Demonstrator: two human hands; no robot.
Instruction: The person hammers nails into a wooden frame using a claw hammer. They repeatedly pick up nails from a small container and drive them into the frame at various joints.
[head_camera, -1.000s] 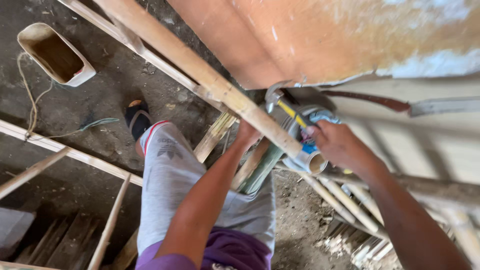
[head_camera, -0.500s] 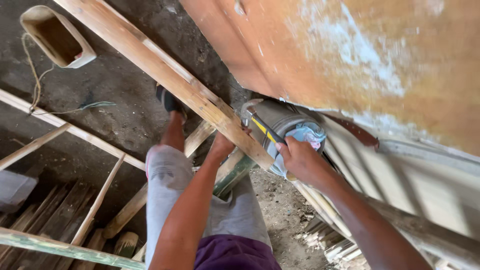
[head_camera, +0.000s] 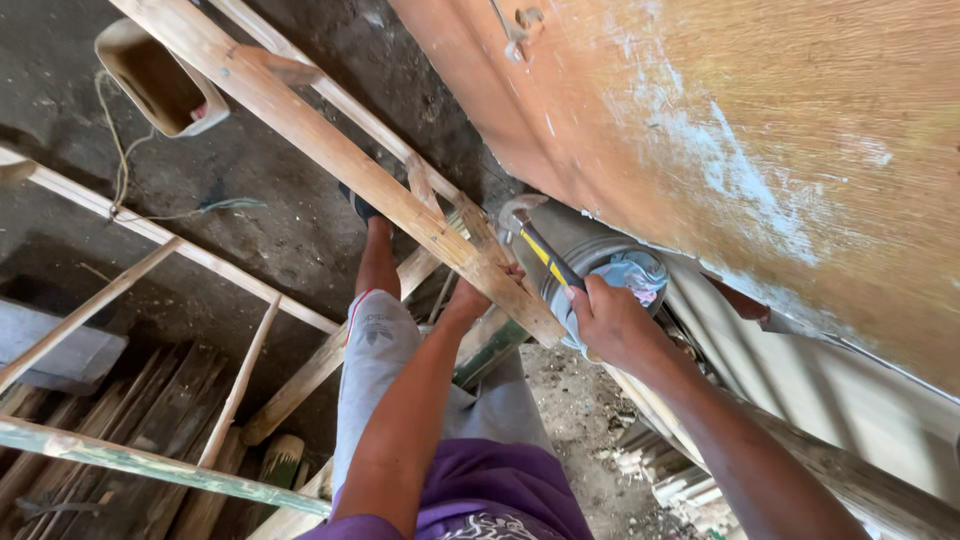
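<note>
Bucket (head_camera: 590, 262) holding pale cloth (head_camera: 628, 272), right hand (head_camera: 612, 322) gripping hammer (head_camera: 540, 248), left hand (head_camera: 472, 296) grasping wooden rail (head_camera: 330, 150)

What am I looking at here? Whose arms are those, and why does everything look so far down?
The camera sits on a person's head and looks straight down, so you see that person's own arms, grey trousers and a foot far below on the dirt ground.

The right hand holds a hammer with a yellow and black handle, next to a round metal tin with a blue and white cloth inside. The left hand grips a long slanted wooden beam.

Beside them is a big orange-brown wooden board with pale scuffed patches. Down on the ground lie a whitish open container with a cord near it, more wooden poles and stacked planks.
</note>
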